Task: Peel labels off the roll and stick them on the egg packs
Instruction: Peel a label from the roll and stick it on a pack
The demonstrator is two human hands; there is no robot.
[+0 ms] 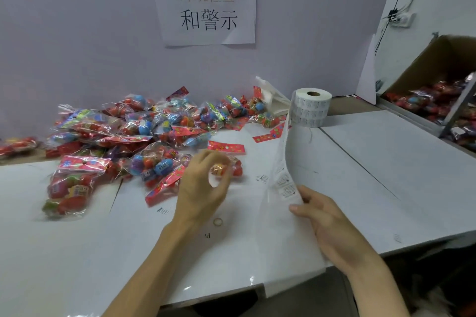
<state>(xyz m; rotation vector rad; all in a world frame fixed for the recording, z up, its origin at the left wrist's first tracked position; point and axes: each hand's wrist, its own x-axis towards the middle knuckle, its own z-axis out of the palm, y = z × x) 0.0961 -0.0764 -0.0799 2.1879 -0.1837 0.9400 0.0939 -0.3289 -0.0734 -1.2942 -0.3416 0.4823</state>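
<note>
White strip in right hand — left hand grips egg pack.

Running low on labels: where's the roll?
Head view, right of centre: the label roll stands upright on the table, just right of the egg packs.

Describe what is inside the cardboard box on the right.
Egg packs lie in the box; a grey bar covers some, and the bottom cannot be seen.
</note>
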